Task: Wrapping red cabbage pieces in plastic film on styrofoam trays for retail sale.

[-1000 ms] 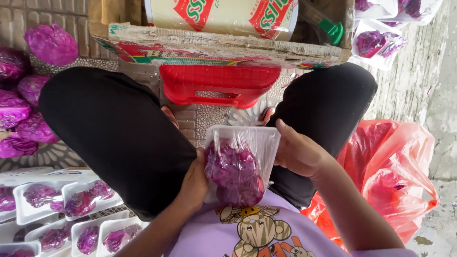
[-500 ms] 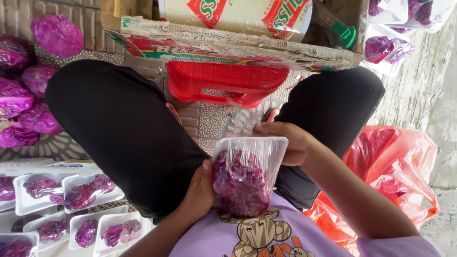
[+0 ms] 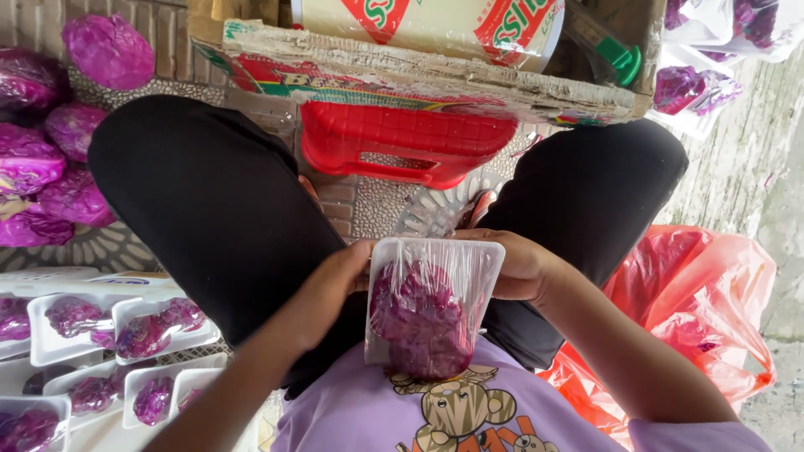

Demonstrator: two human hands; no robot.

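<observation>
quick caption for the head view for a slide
Both hands, left and right, hold a film-wrapped tray of purple cabbage.

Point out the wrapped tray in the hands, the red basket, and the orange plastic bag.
wrapped tray (image 3: pixel 431 305), head view, on the film over the purple cabbage.
red basket (image 3: pixel 402 138), head view, on its ribbed side wall.
orange plastic bag (image 3: pixel 712 301), head view, on its crumpled middle.

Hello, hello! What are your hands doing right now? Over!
Left hand and right hand both grip the wrapped tray of purple cabbage, one on each side. Tray held over the lap, film tight across it. Nothing in the way.
</observation>
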